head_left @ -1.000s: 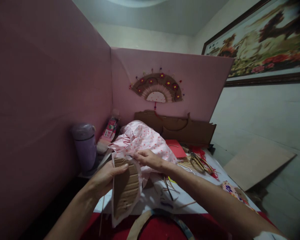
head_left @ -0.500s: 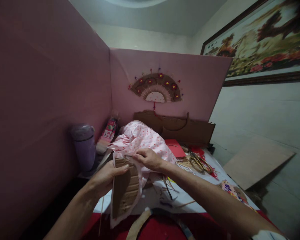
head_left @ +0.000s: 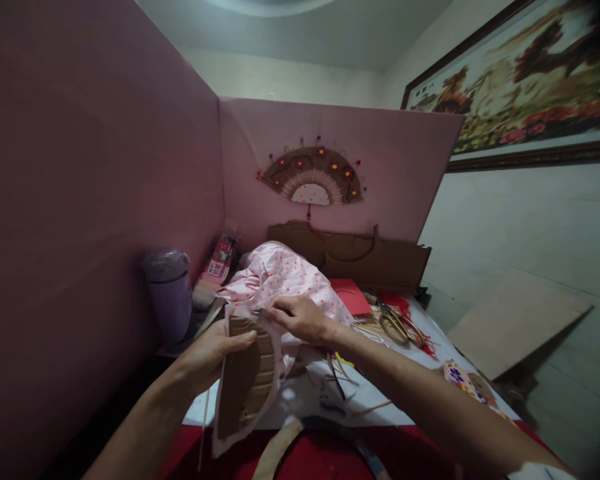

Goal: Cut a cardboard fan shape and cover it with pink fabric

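Observation:
My left hand (head_left: 207, 357) grips a curved piece of corrugated cardboard (head_left: 247, 380), thumb pressed on its front near the top. A strip of pink dotted fabric (head_left: 279, 347) is folded around the cardboard's edge. My right hand (head_left: 300, 319) is closed in a pinch at the cardboard's top edge, holding the fabric together with a thin dark tool or pin whose tip pokes out to the left. The rest of the pink dotted fabric (head_left: 280, 277) is heaped just behind both hands.
A purple lidded jar (head_left: 170, 293) stands at the left by the pink partition (head_left: 80, 200). Gold scissors (head_left: 395, 323), red paper (head_left: 350, 297), cardboard cut-outs (head_left: 360, 257) and thin sticks (head_left: 340, 380) lie on the white table. A fan decoration (head_left: 313, 177) hangs behind.
The cardboard's lower end has swung a little left and down. My right hand has shifted slightly along the top edge, and a thin dark tip now shows beyond its fingers.

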The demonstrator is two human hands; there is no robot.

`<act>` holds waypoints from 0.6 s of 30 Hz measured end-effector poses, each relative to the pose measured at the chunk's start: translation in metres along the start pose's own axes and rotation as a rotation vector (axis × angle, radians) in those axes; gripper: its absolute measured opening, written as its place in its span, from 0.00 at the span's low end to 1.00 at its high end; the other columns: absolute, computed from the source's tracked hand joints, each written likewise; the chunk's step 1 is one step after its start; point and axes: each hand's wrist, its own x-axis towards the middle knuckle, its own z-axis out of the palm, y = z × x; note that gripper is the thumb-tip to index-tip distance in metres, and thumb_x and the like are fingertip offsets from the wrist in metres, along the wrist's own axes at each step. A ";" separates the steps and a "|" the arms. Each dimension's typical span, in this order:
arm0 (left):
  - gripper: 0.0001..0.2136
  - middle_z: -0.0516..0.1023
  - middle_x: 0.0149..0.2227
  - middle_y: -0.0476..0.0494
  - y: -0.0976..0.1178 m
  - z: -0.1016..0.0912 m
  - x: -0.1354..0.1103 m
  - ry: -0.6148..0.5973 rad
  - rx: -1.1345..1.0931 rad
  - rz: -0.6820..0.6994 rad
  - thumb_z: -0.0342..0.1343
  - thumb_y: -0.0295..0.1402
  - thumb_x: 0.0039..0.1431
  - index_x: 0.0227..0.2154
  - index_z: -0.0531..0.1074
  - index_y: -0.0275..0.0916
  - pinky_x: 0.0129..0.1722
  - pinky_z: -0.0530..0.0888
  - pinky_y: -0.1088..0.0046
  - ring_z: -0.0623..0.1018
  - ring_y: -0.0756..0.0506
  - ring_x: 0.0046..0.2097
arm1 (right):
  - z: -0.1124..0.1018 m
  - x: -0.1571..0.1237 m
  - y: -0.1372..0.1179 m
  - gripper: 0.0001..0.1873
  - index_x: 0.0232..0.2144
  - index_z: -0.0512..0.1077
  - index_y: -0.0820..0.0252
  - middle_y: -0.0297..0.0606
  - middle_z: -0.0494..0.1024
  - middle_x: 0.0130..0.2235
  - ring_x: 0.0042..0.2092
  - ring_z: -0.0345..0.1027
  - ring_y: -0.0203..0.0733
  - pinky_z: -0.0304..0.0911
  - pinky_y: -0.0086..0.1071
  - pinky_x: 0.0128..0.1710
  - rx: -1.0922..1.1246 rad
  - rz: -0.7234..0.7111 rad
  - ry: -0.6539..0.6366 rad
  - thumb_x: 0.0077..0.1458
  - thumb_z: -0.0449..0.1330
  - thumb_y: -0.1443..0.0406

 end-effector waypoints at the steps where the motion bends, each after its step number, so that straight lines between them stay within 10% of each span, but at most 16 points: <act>1: 0.10 0.80 0.35 0.37 0.000 -0.001 0.000 0.007 0.006 -0.003 0.62 0.30 0.48 0.35 0.76 0.32 0.40 0.70 0.68 0.77 0.44 0.36 | 0.000 0.000 0.001 0.15 0.24 0.69 0.61 0.31 0.68 0.24 0.28 0.57 0.32 0.48 0.26 0.28 0.001 -0.008 -0.011 0.58 0.53 0.59; 18: 0.12 0.80 0.37 0.37 -0.003 -0.002 -0.004 -0.035 0.032 -0.012 0.61 0.28 0.50 0.39 0.76 0.34 0.41 0.71 0.68 0.78 0.44 0.36 | 0.013 0.012 0.003 0.16 0.21 0.63 0.61 0.28 0.60 0.22 0.26 0.53 0.32 0.47 0.27 0.27 0.177 -0.120 -0.071 0.57 0.50 0.58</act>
